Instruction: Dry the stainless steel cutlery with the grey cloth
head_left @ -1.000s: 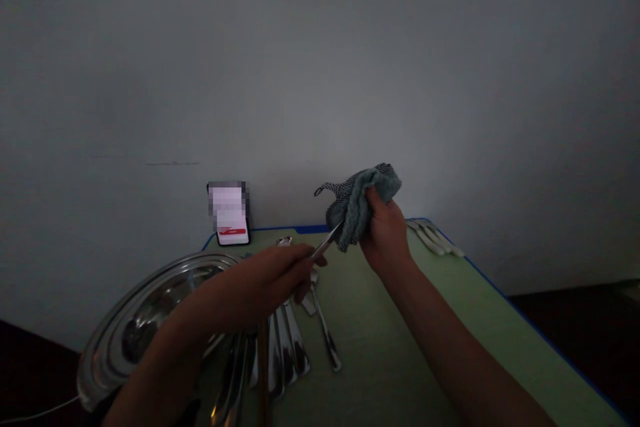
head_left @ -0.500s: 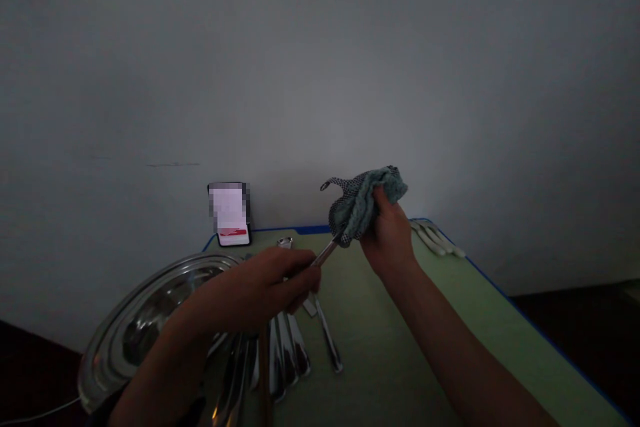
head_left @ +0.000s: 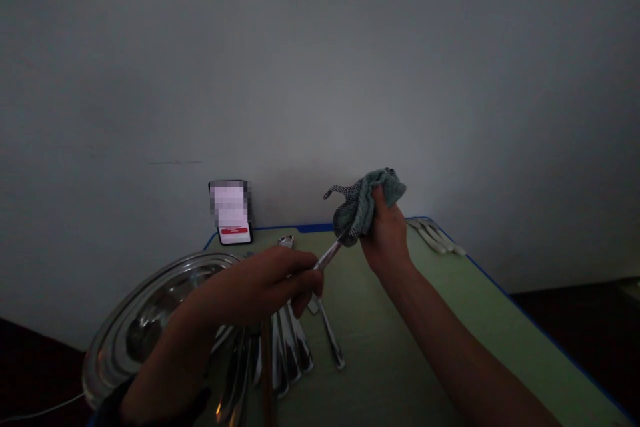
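My left hand (head_left: 280, 278) pinches the handle of a metal piece of cutlery (head_left: 328, 256), whose far end is hidden in a grey-green cloth (head_left: 370, 203). The cloth has a checked side and a small loop sticking out to the left. My right hand (head_left: 387, 233) is closed around the cloth, thumb on top, above the table. Below my left hand several metal cutlery pieces (head_left: 295, 347) lie side by side, along with brown chopsticks (head_left: 267, 373). One separate piece of cutlery (head_left: 331, 337) lies to their right.
A large shiny metal bowl (head_left: 107, 340) stands at the left, partly behind my left forearm. A lit phone (head_left: 234, 213) leans against the wall at the back. Several pale-handled utensils (head_left: 435, 237) lie at the table's far right corner. The green table (head_left: 400, 360) has a blue edge.
The cloth has shifted slightly along the cutlery, and a bit more of the metal handle shows between my hands. Both hands keep their hold. The view has moved slightly.
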### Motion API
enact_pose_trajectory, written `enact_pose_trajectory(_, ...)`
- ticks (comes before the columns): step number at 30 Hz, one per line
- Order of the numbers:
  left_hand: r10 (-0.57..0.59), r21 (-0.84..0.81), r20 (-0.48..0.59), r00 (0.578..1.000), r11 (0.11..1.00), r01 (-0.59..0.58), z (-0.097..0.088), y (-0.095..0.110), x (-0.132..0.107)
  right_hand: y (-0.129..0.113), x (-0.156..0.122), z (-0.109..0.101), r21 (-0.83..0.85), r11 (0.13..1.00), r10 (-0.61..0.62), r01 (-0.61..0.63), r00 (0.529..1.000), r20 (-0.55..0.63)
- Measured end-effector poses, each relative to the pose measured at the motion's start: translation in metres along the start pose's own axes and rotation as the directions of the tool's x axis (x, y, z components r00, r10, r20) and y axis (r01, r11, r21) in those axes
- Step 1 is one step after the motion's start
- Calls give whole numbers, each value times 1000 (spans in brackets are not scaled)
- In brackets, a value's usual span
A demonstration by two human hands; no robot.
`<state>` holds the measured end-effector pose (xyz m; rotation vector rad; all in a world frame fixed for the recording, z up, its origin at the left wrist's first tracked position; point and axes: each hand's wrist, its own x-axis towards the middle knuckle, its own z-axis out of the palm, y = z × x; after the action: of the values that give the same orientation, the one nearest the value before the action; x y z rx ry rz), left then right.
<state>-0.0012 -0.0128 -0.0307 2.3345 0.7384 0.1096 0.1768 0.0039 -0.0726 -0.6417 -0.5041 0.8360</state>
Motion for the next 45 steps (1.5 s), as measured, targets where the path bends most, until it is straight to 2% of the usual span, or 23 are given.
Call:
enact_pose_trajectory(3,-5,7,-11,1000,1000,5,7,-5,10,2,-5,2,12,995,95,-95,995,17)
enact_pose_trajectory(8,57,4,-84,995,998,-57,11,-11,22,1,-15,11,-8,987,158,-158,986,45)
enact_pose_trajectory(11,37,36,-158,987,999,-32,8,-11,23,4,-15,12,-14,984,176,-176,983,58)
enact_pose_trajectory(14,-20,88,-231,973,995,41,2,-11,18,5,-8,7,-93,986,145,-138,987,74)
enact_pose_trajectory(17,-76,95,-339,938,989,115,-6,-12,9,-4,0,-2,-327,945,97,-12,965,244)
enact_pose_trajectory(18,-96,83,-403,910,987,140,-9,-12,6,-8,1,-4,-411,911,110,39,937,333)
enact_pose_trajectory(20,-114,55,-543,832,984,171,-12,-12,0,-16,0,-7,-551,821,186,146,845,501)
enact_pose_trajectory(22,-96,55,-631,770,984,168,-14,-10,-3,-22,-5,-7,-634,726,291,267,716,634)
enact_pose_trajectory(23,-73,80,-647,759,984,162,-13,-8,-3,-24,-8,-7,-653,681,341,333,644,684)
enact_pose_trajectory(26,11,240,-622,783,954,177,-10,-5,1,-27,-15,-4,-639,576,456,510,449,769)
enact_pose_trajectory(27,34,303,-605,795,934,191,-8,-5,3,-28,-16,-4,-627,553,480,549,405,778)
enact_pose_trajectory(29,59,392,-586,808,894,219,-7,-8,7,-30,-15,-4,-616,506,511,604,366,778)
enact_pose_trajectory(32,69,402,-619,782,883,241,-10,-19,6,-38,-9,-8,-625,433,564,650,346,750)
enact_pose_trajectory(34,73,364,-679,731,898,248,-14,-27,1,-46,-3,-12,-636,387,589,668,352,728)
enact_pose_trajectory(36,74,319,-735,674,915,247,-19,-33,-5,-55,1,-16,-656,340,593,674,388,706)
enact_pose_trajectory(38,60,280,-757,651,930,239,-21,-35,-8,-63,1,-17,-673,304,593,674,419,688)
enact_pose_trajectory(40,30,252,-745,667,938,239,-19,-33,-7,-65,-1,-16,-678,283,597,679,428,679)
enact_pose_trajectory(45,64,308,-614,787,937,164,1,-19,12,-49,-12,-5,-635,297,600,713,378,705)
